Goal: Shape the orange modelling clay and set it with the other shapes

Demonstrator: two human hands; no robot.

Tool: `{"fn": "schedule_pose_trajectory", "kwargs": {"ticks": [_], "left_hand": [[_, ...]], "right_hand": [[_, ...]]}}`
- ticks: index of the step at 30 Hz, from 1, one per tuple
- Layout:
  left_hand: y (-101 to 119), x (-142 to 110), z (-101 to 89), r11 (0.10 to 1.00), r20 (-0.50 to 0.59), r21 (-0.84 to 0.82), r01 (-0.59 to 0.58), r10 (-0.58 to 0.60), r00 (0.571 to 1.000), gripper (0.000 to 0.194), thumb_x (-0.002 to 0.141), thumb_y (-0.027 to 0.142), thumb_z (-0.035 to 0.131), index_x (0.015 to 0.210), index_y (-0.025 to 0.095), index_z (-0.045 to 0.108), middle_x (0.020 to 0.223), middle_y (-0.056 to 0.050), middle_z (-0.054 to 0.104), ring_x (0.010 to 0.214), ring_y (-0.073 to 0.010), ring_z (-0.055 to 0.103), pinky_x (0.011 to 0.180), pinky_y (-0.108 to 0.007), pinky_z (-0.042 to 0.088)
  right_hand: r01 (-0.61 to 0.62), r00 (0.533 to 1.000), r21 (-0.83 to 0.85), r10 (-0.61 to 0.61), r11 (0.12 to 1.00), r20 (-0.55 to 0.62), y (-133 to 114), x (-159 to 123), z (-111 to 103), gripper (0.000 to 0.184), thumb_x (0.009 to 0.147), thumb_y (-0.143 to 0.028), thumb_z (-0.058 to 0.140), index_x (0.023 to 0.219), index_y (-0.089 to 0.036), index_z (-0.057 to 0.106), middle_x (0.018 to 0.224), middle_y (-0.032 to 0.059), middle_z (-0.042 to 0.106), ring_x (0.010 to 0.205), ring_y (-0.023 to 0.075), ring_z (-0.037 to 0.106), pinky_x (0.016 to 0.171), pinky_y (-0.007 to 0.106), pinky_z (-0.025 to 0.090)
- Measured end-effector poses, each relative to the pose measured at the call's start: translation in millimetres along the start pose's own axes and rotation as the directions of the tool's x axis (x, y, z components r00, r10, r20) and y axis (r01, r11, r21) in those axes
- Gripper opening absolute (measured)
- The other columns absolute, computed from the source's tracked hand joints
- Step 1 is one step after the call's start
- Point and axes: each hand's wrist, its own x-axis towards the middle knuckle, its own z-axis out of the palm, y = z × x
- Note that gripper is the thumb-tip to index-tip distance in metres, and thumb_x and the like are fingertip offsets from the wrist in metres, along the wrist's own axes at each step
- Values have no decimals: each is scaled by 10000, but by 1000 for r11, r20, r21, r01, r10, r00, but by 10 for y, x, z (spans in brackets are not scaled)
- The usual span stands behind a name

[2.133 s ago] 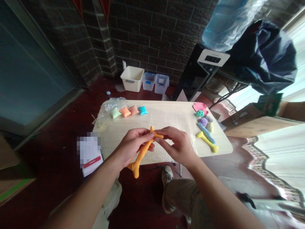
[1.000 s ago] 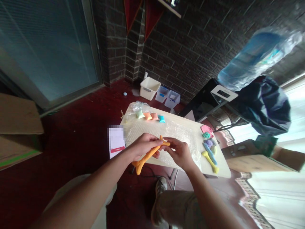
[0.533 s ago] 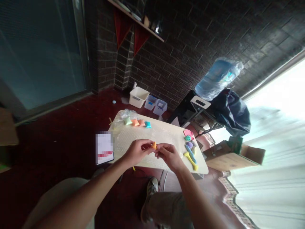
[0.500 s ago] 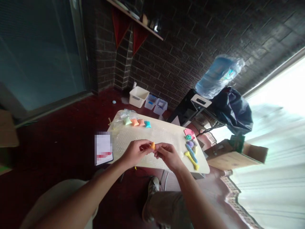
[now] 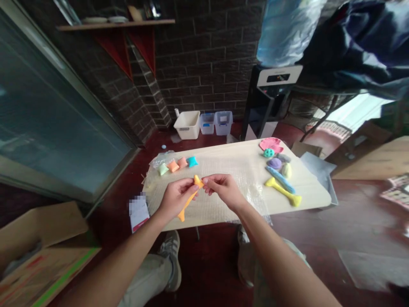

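Note:
An orange bone-shaped piece of modelling clay (image 5: 182, 214) slants above the front part of the table, its forked end up. My left hand (image 5: 175, 197) is closed round its upper part, thumb on top, hiding part of the shaft. My right hand (image 5: 226, 190) pinches one tip of the forked end between thumb and fingers. To the right on the table lie a yellow clay bone (image 5: 283, 191), a blue clay stick (image 5: 280, 179), a pale yellow lump (image 5: 286, 170), a purple piece (image 5: 274, 163), a teal piece with holes (image 5: 269, 152) and a pink flat piece (image 5: 271, 145).
Bubble wrap (image 5: 230, 170) covers much of the table (image 5: 311, 194). Several small packets (image 5: 173, 166) lie at the back left. Bins (image 5: 188, 125) stand by the wall, a water dispenser (image 5: 262, 102) behind the table. Cardboard boxes (image 5: 47, 247) flank it left and right.
My view has swung and levelled. The clay bone first showed at full length, then mostly only its orange end, and now its shaft shows again. Both hands stay on it.

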Motion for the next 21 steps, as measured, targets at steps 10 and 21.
{"fn": "schedule_pose_trajectory", "kwargs": {"ticks": [10, 21], "left_hand": [[-297, 86, -191, 998, -35, 68, 15, -12, 999, 307, 913, 453, 838, 1024, 167, 848, 822, -37, 783, 716, -158, 707, 667, -236, 581], [-459, -50, -438, 999, -4, 14, 53, -53, 999, 291, 915, 431, 831, 1014, 158, 848, 803, -47, 791, 714, -164, 710, 666, -249, 591]], "right_hand": [[-83, 996, -19, 82, 996, -35, 224, 202, -96, 445, 700, -520, 1009, 946, -172, 883, 724, 39, 799, 650, 139, 711, 652, 291, 614], [-192, 976, -115, 201, 975, 77, 281, 161, 9, 333, 777, -490, 974, 922, -199, 904, 794, 66, 846, 700, 156, 762, 702, 312, 660]]}}
